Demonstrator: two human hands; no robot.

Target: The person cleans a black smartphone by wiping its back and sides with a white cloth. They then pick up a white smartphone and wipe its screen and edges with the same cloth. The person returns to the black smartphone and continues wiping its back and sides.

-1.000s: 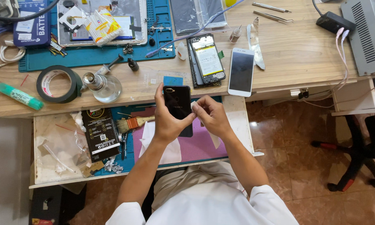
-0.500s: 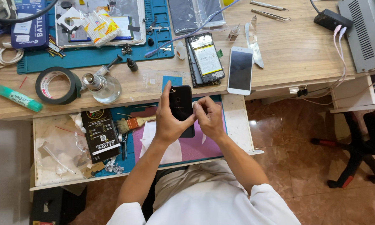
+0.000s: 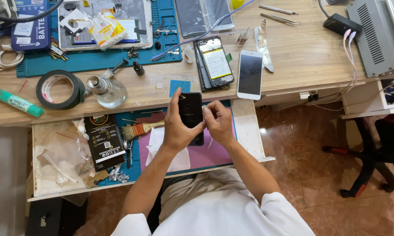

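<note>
left hand (image 3: 176, 131) gripping black phone (image 3: 191, 111), right hand (image 3: 219, 122) fingers at its edge

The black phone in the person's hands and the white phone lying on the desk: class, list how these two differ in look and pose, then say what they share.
1. The black phone is dark all over; the white phone has a white frame around a dark screen.
2. The black phone is held above the pull-out tray by the left hand and right hand; the white phone lies flat on the desk, untouched.

Both are slim, rectangular phones.
</note>
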